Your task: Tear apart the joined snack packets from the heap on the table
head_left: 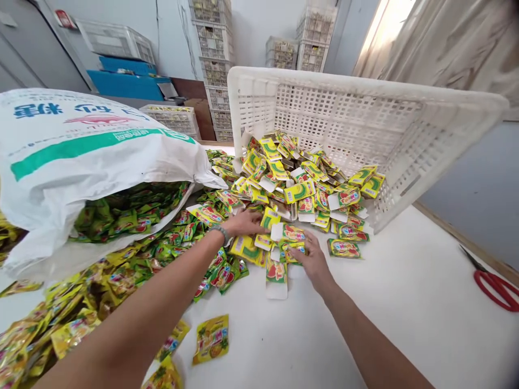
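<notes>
My left hand (245, 222) reaches from the left into the heap, its fingers and thumb closed on the edge of a small yellow-and-green carton (270, 219). From the other side, my right hand (315, 262) grips a small carton (292, 253) with a watermelon picture, thumb on its face. Another carton (288, 232) with a white open flap lies against the right fingertips. Just below, a carton (276, 273) rests on the table with its white flap towards me. Many similar cartons (300, 191) spill out of a tipped white plastic crate (365, 89).
A white woven sack (101, 156) at left spills green sachets (225, 273) and yellow sachets (77, 302). One yellow sachet (211, 339) lies on the white table (284, 346). Red-handled scissors (494, 286) lie at the right edge. Stacked crates (214, 70) stand behind.
</notes>
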{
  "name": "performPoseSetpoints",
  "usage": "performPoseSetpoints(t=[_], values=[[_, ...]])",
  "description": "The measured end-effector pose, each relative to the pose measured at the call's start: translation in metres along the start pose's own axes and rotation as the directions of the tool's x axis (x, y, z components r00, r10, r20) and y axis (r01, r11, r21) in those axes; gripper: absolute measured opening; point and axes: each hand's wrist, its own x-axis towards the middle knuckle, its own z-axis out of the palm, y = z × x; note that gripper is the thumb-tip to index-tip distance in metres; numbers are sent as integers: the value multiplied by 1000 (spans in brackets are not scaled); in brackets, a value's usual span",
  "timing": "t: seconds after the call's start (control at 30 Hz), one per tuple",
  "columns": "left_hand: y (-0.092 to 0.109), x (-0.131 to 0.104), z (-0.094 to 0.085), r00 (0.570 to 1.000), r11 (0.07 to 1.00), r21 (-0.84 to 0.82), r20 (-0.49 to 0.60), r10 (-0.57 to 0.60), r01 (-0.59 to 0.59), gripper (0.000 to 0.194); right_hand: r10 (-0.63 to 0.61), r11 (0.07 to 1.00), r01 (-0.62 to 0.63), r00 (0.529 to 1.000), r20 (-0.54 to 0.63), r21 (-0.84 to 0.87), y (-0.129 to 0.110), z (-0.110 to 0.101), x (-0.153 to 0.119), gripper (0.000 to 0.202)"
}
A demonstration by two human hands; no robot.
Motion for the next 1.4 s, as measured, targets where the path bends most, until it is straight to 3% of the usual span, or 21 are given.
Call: performPoseSetpoints(t=[0.07, 0.13, 0.27, 0.33, 0.43, 0.53, 0.63, 0.7, 0.8, 0.87, 0.9, 0.97, 1.03, 1.07, 1.1, 1.2, 1.27, 1.3, 1.33, 1.37, 1.4], values=[[2, -23, 6, 1000, 1000, 3, -12, 12, -12, 61, -17, 1000, 17, 1000, 20, 22, 1, 5, -14, 43], [3, -47, 10, 992, 999, -8, -115, -48, 47, 48, -32, 999, 29, 997, 65, 44, 0, 9, -28, 39], [2, -97, 10, 897, 980, -103, -395, -198, 171, 24, -20, 998, 11, 992, 128, 64, -11, 14, -46, 39], [2, -124, 6, 846, 975, -169, -490, -210, 145, 22, -39, 998, 35, 997, 72, 55, -22, 18, -54, 38], [4, -165, 4, 823, 942, -330, -517, -235, 61, 29, -129, 989, 128, 992, 6, 71, -44, 24, -66, 31], [12, -205, 9, 778, 895, -442, -545, -312, 49, 32, -211, 966, 198, 975, 65, 165, -69, 30, -80, 25], [26, -239, 20, 705, 908, -419, -635, -315, 28, 24, -334, 930, 282, 915, 225, 236, -89, 34, -98, 16], [36, -258, 29, 697, 926, -378, -658, -285, 22, 17, -418, 906, 356, 837, 354, 227, -96, 36, -111, 10], [48, -279, 46, 808, 892, -452, -514, -288, 30, 13, -435, 895, 417, 738, 517, 157, -96, 40, -128, 7], [52, -288, 55, 883, 825, -563, -363, -298, 46, 16, -400, 906, 404, 723, 563, 126, -90, 43, -136, 7], [54, -290, 60, 894, 794, -605, -324, -311, 57, 19, -395, 908, 401, 729, 559, 119, -86, 44, -139, 8], [55, -292, 66, 833, 743, -666, -370, -412, 72, 27, -446, 886, 450, 761, 472, 113, -79, 45, -144, 8], [57, -292, 71, 696, 634, -770, -416, -586, 73, 38, -568, 814, 576, 761, 313, 76, -73, 47, -149, 8], [58, -292, 72, 647, 532, -844, -372, -666, 63, 44, -634, 762, 646, 731, 252, 44, -71, 48, -153, 11], [59, -291, 73, 643, 401, -915, -279, -713, 49, 48, -692, 706, 708, 684, 231, 15, -70, 49, -158, 16], [63, -288, 74, 772, 28, -999, 12, -636, 38, 50, -767, 554, 832, 492, 411, 38, -67, 55, -174, 30], [63, -287, 76, 802, -59, -998, 32, -596, -3, 42, -739, 528, 840, 382, 556, 124, -67, 59, -183, 26], [62, -287, 78, 797, -58, -998, 6, -604, -37, 40, -719, 552, 816, 360, 595, 173, -67, 61, -185, 21], [60, -287, 79, 790, -40, -997, -26, -612, -64, 39, -698, 603, 768, 376, 610, 215, -69, 61, -185, 14], [59, -288, 81, 791, -9, -997, -54, -609, -75, 40, -664, 677, 695, 436, 607, 241, -70, 61, -184, 8], [57, -288, 82, 800, 33, -997, -73, -596, -67, 40, -608, 764, 596, 537, 584, 247, -72, 59, -180, 6]])
